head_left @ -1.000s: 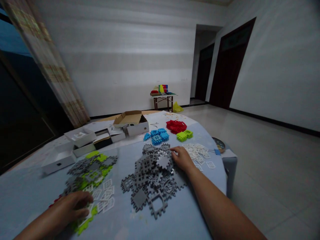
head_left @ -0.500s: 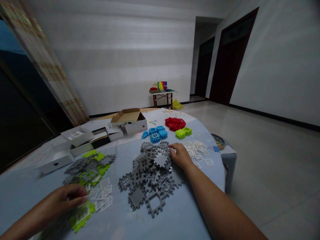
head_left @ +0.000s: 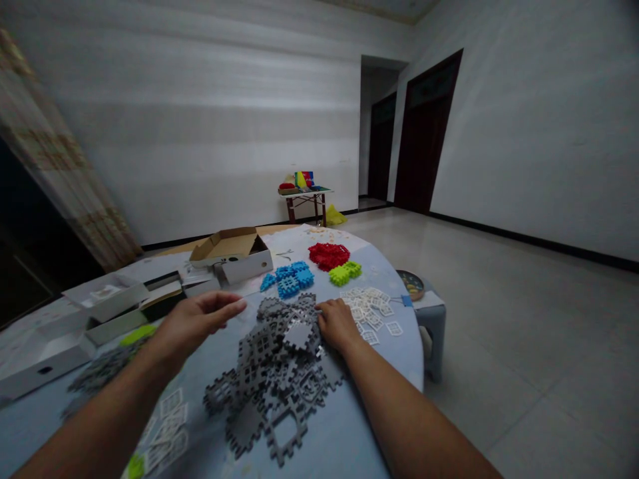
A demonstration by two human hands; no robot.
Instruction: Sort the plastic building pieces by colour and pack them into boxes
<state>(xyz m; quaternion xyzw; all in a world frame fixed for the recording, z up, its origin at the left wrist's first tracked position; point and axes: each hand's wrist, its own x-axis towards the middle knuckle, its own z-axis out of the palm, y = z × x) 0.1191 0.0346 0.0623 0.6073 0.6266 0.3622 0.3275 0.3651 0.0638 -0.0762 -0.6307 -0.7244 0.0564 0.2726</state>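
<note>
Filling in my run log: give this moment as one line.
left hand: open, raised over table | right hand: resting on grey pieces | white pieces beside

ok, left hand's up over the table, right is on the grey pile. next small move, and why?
Probably bring the left hand down onto the grey pile. It hovers open and empty just left of the pile, fingers pointing toward it, while the right hand rests on the pile's far edge, so both hands could then work the same pieces.

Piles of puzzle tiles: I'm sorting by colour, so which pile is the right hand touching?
The grey pile; the right hand rests on its far edge, unlike the blue, red, green piles beyond.
</note>
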